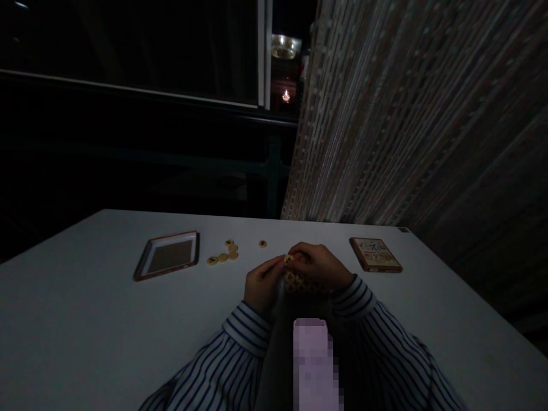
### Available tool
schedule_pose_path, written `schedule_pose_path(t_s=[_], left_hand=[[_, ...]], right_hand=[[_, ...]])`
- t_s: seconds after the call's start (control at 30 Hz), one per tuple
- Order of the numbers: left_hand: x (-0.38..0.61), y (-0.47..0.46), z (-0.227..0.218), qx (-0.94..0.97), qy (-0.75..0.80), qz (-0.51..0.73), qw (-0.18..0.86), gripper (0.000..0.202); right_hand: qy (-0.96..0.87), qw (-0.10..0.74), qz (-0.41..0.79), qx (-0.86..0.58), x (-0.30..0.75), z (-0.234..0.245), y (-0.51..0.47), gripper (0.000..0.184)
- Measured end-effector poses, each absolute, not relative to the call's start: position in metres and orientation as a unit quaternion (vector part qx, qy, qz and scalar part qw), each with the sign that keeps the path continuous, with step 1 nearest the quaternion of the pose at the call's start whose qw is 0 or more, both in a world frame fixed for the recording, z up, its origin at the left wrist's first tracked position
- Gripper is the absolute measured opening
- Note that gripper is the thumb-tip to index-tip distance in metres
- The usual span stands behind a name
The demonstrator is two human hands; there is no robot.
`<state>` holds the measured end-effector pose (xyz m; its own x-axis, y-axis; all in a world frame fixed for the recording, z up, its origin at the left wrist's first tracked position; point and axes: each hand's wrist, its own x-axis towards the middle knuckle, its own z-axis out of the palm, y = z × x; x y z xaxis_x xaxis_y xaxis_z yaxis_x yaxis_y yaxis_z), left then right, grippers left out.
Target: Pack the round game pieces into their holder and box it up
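Note:
My left hand (262, 281) and my right hand (322, 266) meet over the middle of the white table (171, 319). Between their fingertips is a round, pale wooden game piece (288, 260) with a dark mark on its face. Directly below the fingers, several similar game pieces (295, 281) sit close together, partly covered by my right hand. To the left of my hands, several more loose pieces (222, 257) lie in a bent line, some marked and some plain. A single marked piece (262, 244) lies apart, beyond my left hand.
A shallow rectangular tin tray (197, 248) lies at the left. At the right rests a flat tin lid (375, 254) with a printed picture. A pink, pixelated shape (314, 365) is at the bottom. A bead-string curtain (363, 114) hangs behind the table.

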<state>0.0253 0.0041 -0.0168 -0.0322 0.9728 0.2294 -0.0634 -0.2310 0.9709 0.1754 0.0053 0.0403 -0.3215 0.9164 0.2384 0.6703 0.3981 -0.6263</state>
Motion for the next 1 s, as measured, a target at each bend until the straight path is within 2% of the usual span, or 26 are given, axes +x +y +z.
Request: schedule_pose_path(t_s=[0.43,0.73,1.0], left_hand=[[0.027,0.0039,-0.0181,0.494,0.421,0.586,0.486,0.026],[0.0247,0.006,-0.0223,0.521,0.441,0.572,0.455,0.024],[0.0256,0.0046,-0.0203,0.504,0.446,0.572,0.47,0.019]], right_hand=[[-0.816,0.266,0.191,-0.476,0.1809,0.0404,0.0051,0.021],[-0.865,0.224,0.065,-0.444,0.1765,0.0377,0.0055,0.028],[-0.875,0.217,0.03,-0.431,0.1775,0.0363,0.0062,0.027]])
